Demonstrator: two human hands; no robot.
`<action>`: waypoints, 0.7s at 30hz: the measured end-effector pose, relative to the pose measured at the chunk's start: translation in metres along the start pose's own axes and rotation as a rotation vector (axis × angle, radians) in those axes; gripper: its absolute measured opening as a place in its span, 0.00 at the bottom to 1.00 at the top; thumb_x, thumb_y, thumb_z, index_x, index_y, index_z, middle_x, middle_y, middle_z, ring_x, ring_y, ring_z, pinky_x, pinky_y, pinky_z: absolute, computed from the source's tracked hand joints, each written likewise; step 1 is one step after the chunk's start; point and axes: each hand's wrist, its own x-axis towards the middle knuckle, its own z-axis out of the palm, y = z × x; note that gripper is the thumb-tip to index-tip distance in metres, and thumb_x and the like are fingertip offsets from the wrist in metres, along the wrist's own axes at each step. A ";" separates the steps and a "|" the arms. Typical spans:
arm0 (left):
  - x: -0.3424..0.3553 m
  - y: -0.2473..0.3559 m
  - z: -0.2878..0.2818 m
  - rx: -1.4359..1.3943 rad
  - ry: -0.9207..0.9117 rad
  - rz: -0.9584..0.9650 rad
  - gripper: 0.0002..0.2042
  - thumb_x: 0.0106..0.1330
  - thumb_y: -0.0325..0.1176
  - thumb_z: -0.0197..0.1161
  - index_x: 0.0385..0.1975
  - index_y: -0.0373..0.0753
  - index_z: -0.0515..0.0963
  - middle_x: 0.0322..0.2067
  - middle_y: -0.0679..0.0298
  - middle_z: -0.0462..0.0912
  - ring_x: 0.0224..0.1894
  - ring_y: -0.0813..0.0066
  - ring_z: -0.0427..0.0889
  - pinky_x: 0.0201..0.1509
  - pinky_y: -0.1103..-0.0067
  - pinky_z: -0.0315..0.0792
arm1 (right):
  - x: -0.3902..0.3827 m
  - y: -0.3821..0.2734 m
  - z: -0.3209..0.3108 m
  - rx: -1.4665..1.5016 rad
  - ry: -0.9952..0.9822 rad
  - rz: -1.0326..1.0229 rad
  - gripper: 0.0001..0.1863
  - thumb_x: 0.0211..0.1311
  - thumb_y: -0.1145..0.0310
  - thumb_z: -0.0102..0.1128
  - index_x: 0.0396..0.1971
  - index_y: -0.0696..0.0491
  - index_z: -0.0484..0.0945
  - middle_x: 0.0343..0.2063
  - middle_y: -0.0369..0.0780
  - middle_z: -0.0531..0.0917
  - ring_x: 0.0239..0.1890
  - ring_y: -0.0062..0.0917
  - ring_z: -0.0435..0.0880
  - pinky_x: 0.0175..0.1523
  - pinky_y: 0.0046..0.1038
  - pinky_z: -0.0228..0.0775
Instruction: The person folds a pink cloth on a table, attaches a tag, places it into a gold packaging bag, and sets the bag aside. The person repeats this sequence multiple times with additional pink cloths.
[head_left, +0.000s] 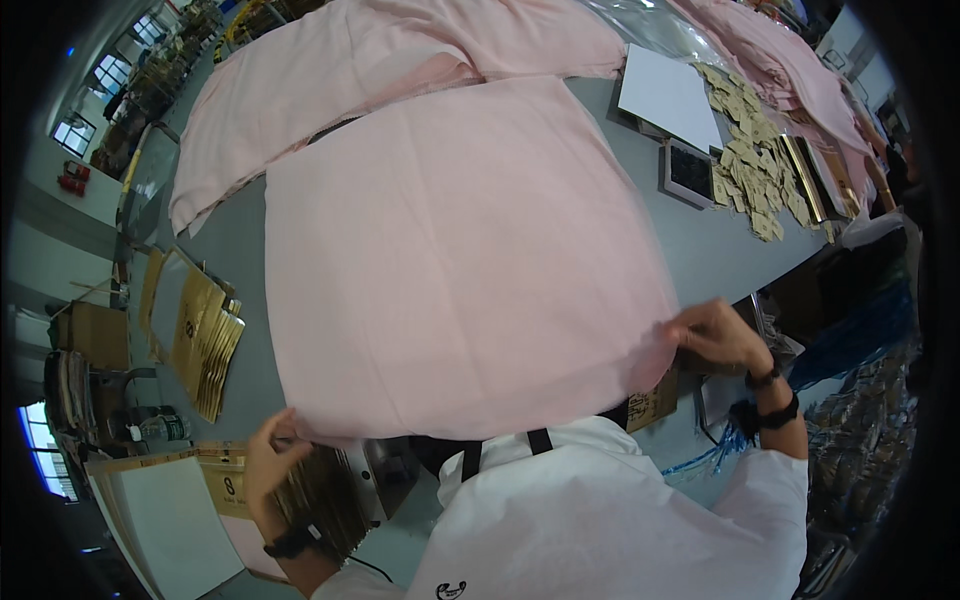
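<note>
A large pale pink cloth [460, 260] lies spread over the grey table, its near edge drawn up close to my body. At the near left corner my left hand [272, 455] pinches the cloth between thumb and fingers. My right hand [715, 335] grips the near right corner, which is slightly lifted and blurred. Faint fold lines run along the cloth. Beyond it, another pink cloth [340, 75] lies bunched across the far side of the table, touching the first one's far edge.
At the right lie a white board [668, 97], a dark pad in a box [688, 172] and a pile of small beige tags [750, 150]. Gold packets [203, 340] sit on the left. Pink fabric [770, 60] is heaped at the far right. Blue strands [850, 330] hang right.
</note>
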 end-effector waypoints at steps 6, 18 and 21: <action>0.185 -0.010 -0.023 -0.073 0.414 0.130 0.17 0.76 0.35 0.63 0.57 0.28 0.81 0.54 0.56 0.86 0.56 0.69 0.83 0.62 0.75 0.74 | 0.192 0.039 -0.031 -0.198 0.463 -0.095 0.12 0.69 0.65 0.67 0.42 0.58 0.89 0.23 0.43 0.87 0.24 0.23 0.83 0.34 0.29 0.76; 0.408 0.058 -0.032 -0.306 0.488 0.173 0.18 0.71 0.38 0.71 0.51 0.29 0.83 0.34 0.71 0.82 0.35 0.82 0.75 0.41 0.80 0.71 | 0.411 0.043 -0.067 0.113 0.629 0.253 0.19 0.63 0.56 0.73 0.41 0.57 0.84 0.32 0.40 0.86 0.30 0.23 0.84 0.35 0.28 0.76; 0.378 0.067 -0.046 -0.471 0.546 0.267 0.13 0.72 0.34 0.70 0.48 0.30 0.82 0.33 0.72 0.78 0.34 0.82 0.72 0.41 0.79 0.71 | 0.382 0.020 -0.070 0.444 0.740 -0.028 0.11 0.73 0.63 0.66 0.35 0.55 0.80 0.28 0.29 0.80 0.27 0.14 0.75 0.30 0.23 0.69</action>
